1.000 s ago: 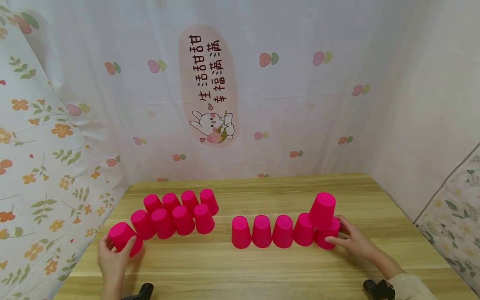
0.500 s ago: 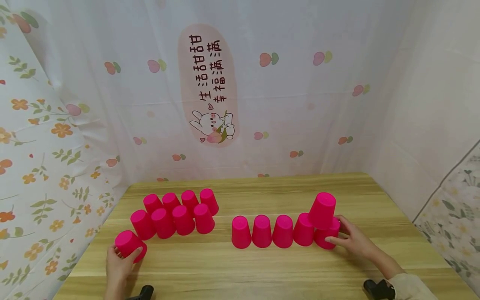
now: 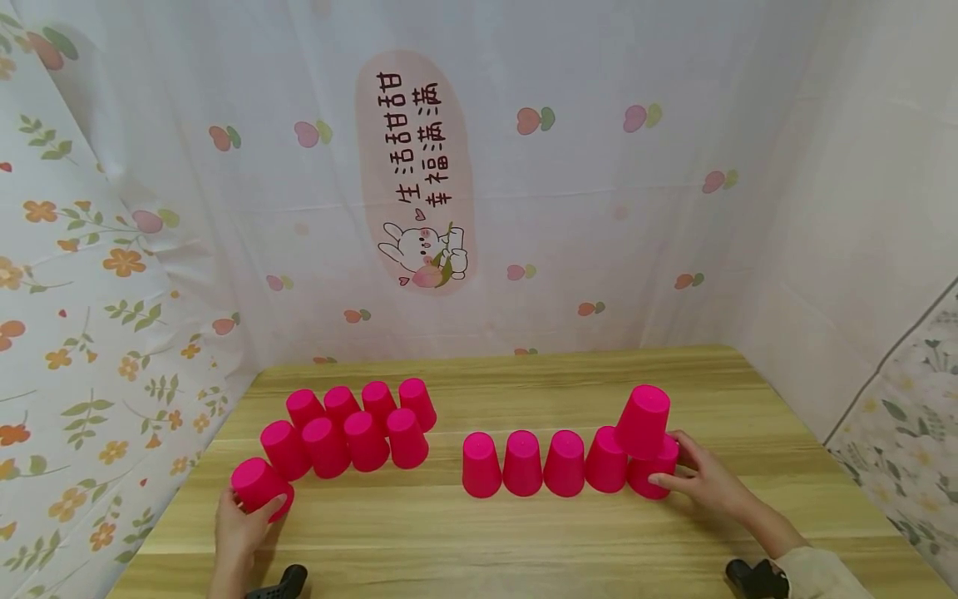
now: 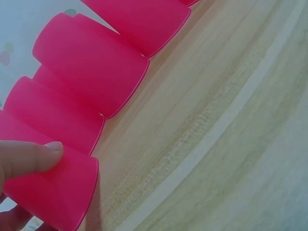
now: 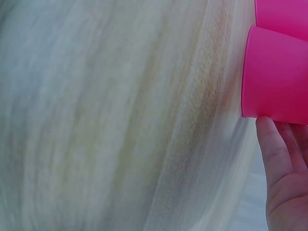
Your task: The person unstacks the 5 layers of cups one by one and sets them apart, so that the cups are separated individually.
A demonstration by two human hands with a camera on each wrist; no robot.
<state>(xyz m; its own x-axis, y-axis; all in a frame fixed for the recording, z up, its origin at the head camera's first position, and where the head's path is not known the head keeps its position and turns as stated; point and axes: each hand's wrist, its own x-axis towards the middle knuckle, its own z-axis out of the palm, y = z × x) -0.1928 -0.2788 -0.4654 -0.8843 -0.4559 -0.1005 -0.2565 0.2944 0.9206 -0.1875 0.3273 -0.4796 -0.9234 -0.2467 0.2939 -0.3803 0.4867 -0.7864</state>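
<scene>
Bright pink cups stand upside down in several places. My left hand (image 3: 241, 526) grips a pink cup (image 3: 258, 482) at the near left end of the left group, its thumb (image 4: 31, 156) lying along the cup's side; whether that rim touches the table cannot be told. At the far right of the front row, my right hand (image 3: 707, 478) holds the end cup (image 3: 647, 478) between thumb in front and fingers behind. Another pink cup (image 3: 644, 420) sits above, over the row's last two cups. In the right wrist view, the fingertips touch a cup (image 5: 276, 77) near its rim.
Left of centre, several pink cups form two slanting rows, including a front cup (image 3: 325, 448) and a back cup (image 3: 377, 405). More cups, such as the row's left end cup (image 3: 481, 466), line the right half. The wooden table (image 3: 479, 541) meets a printed curtain (image 3: 569, 225) behind.
My left hand has brought its cup slightly right and nearer to me, then stayed almost still. My right hand and the other cups keep their places.
</scene>
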